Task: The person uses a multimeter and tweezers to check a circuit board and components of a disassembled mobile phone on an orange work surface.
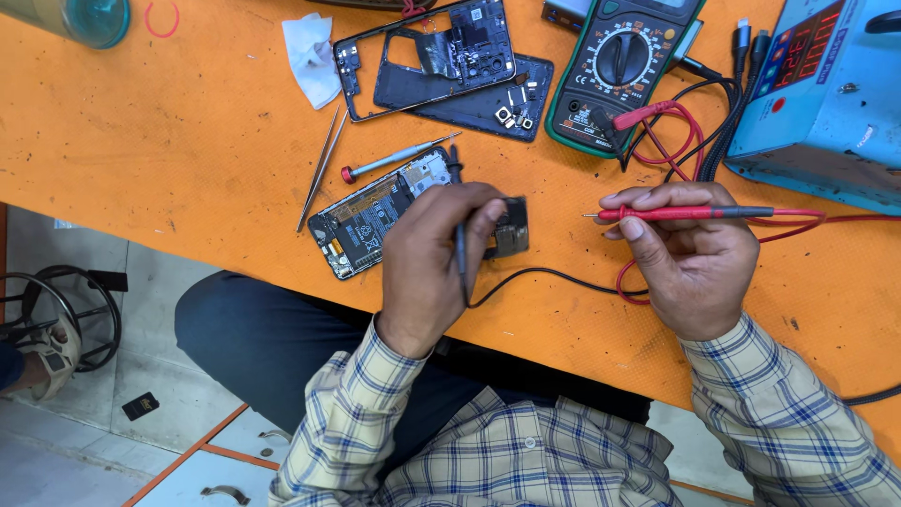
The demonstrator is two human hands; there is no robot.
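An orange worktable, scuffed and stained, filled most of the view, with a pale tiled floor below its near edge and a metal stool frame at the far left. The person sat close to the table in a checked shirt and dark trousers.

The left hand was curled around a black test probe, gripping it like a pen, and the same hand pressed a small dark circuit board against the table; the probe's lower tip was hidden behind the fingers. A thin black lead ran from that hand towards the right. The right hand pinched a red test probe between thumb and fingers, holding it level with its metal point aimed left, near the small board but apart from it.

Just left of the left hand lay an opened phone, its insides showing, tilted on the table. Beside it rested a red-capped screwdriver and a pair of tweezers. Farther back lay a phone frame over a dark back cover, with a crumpled white cloth to its left. A green-edged multimeter stood behind the right hand, red and black leads coiled next to it, and a blue bench power supply occupied the far right corner.
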